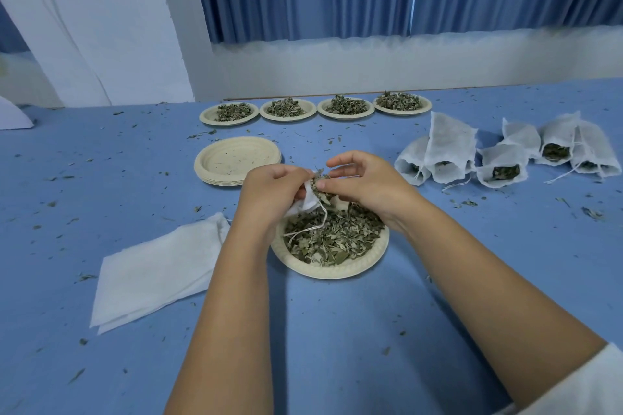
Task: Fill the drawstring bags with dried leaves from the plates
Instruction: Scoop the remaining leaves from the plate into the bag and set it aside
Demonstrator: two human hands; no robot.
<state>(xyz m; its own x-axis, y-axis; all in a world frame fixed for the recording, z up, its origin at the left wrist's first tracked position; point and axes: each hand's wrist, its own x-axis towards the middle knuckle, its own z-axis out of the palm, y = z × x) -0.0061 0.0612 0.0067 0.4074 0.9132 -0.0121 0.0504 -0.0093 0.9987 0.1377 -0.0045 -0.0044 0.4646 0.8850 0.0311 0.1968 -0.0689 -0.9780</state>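
On the table point(337, 330), the plate point(325, 271) of leaves point(340, 236) sits directly under both hands. The left hand point(269, 192) grips the bag point(308, 200), its mouth facing right; the right hand point(367, 184), touching it, pinches leaves into it.

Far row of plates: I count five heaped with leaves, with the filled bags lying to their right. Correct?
Not quite: the head view shows four heaped plates in the far row, not five. The filled bags do lie to their right.
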